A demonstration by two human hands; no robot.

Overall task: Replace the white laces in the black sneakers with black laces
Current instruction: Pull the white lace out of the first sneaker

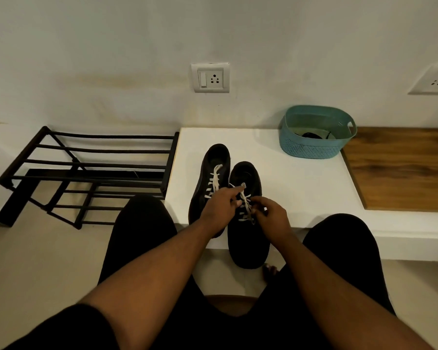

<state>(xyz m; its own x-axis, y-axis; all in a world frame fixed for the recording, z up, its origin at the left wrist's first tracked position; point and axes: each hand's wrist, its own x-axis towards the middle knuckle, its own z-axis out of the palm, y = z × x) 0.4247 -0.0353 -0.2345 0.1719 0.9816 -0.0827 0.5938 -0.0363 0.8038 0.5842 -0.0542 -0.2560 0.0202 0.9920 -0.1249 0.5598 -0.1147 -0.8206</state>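
Both hands are working over the right sneaker (248, 238): my left hand (219, 210) is curling its fingers and pinching a strand of the white lace (243, 198) up near the tongue, while my right hand (271, 214) is pinching the same lace lower down among the eyelets. My forearms are reaching forward from between my knees, wrists nearly touching the shoe. That sneaker is lying with its toe hanging over the near edge of the white table (301, 188); the left sneaker (210, 183), laces still threaded, is sitting just beside it toward the left edge. A teal basket (314, 145) holding something dark that may be the black laces (310, 134) is standing at the far edge. Bare tabletop is lying open between basket and shoes.
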